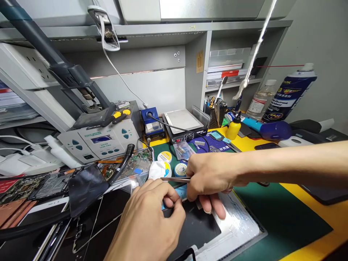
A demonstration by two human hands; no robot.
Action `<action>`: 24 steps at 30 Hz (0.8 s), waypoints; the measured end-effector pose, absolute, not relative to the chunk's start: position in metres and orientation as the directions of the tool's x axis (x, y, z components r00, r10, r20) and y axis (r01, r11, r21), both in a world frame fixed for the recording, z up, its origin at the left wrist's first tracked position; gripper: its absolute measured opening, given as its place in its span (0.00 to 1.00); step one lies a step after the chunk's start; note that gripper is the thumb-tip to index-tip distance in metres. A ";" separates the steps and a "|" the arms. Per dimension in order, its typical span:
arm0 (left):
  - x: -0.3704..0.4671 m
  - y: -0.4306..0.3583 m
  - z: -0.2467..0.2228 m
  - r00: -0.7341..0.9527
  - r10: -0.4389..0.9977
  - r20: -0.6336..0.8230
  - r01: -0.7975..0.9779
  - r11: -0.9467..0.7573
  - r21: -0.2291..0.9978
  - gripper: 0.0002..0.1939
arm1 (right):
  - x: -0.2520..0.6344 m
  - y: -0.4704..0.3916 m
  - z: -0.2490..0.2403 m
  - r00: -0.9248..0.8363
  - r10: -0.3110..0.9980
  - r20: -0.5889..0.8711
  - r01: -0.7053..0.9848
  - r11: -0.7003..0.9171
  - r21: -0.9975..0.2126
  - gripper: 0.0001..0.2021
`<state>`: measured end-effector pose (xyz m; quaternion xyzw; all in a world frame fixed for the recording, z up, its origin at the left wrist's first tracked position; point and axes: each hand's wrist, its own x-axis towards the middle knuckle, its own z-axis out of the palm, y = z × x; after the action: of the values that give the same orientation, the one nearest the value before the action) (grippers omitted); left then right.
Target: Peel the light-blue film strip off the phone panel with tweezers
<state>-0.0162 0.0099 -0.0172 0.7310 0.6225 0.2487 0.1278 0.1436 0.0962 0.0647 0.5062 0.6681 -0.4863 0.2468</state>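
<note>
Overhead, grey shelving (163,30); below, cluttered yellow bench (320,214), green mat (274,214).

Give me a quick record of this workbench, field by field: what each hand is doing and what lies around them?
left hand: left hand pinches a small blue strip over the opened device
right hand: right hand grips metal tweezers, tips pointing left
work surface: green mat on a yellow bench
behind the hands: hot plate, yellow bottle, blue spray can
left side: grey control unit, loose circuit boards
</note>
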 end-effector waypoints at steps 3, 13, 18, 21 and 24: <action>-0.019 0.011 -0.019 0.110 0.972 0.208 0.841 -0.202 0.501 0.09 | 0.150 0.102 0.061 -0.421 0.410 -0.809 0.879 -0.036 -0.475 0.17; -0.016 0.009 -0.018 0.099 0.968 0.231 0.851 -0.203 0.485 0.10 | 0.155 0.102 0.055 -0.443 0.418 -0.793 0.816 -0.180 -0.550 0.15; -0.020 0.011 -0.021 0.117 0.964 0.237 0.845 -0.222 0.486 0.09 | 0.156 0.100 0.053 -0.458 0.446 -0.769 0.792 -0.189 -0.581 0.13; -0.021 0.011 -0.022 0.127 0.961 0.245 0.843 -0.235 0.484 0.09 | 0.156 0.102 0.051 -0.463 0.435 -0.773 0.790 -0.193 -0.582 0.13; -0.019 0.009 -0.020 0.121 0.959 0.256 0.844 -0.235 0.481 0.10 | 0.155 0.103 0.050 -0.467 0.441 -0.767 0.784 -0.194 -0.589 0.11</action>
<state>-0.0191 0.0095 -0.0204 0.7407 0.6087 0.2627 0.1091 0.1549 0.1028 0.0499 0.4957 0.6179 -0.5929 0.1448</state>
